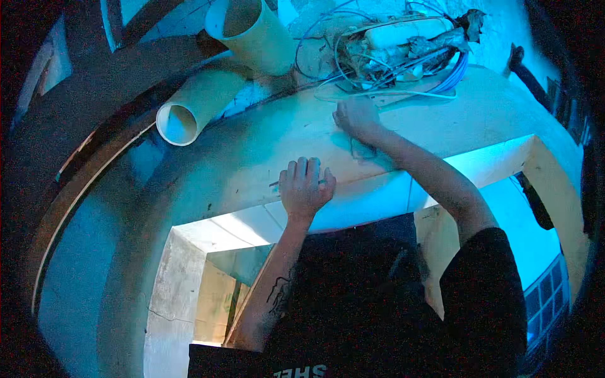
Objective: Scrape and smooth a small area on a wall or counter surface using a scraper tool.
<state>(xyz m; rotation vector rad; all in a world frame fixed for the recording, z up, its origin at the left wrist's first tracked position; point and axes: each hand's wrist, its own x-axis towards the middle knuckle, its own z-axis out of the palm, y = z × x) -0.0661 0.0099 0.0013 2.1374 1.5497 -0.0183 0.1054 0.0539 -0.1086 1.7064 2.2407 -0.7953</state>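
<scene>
Cold blue light washes a rough concrete wall point(94, 283). Two pale plastic pipes point(189, 107) jut out above it. A tiled patch point(545, 293) shows at lower right.

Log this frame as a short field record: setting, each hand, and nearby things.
setting: pale board over an opening, seen from above in blue light
left hand: flat on the board's front edge, fingers spread, holding nothing
right hand: resting on the board top, just below a tangle of cables
pipes: two pale plastic pipes at upper left
grasp: neither hand grips a tool
</scene>
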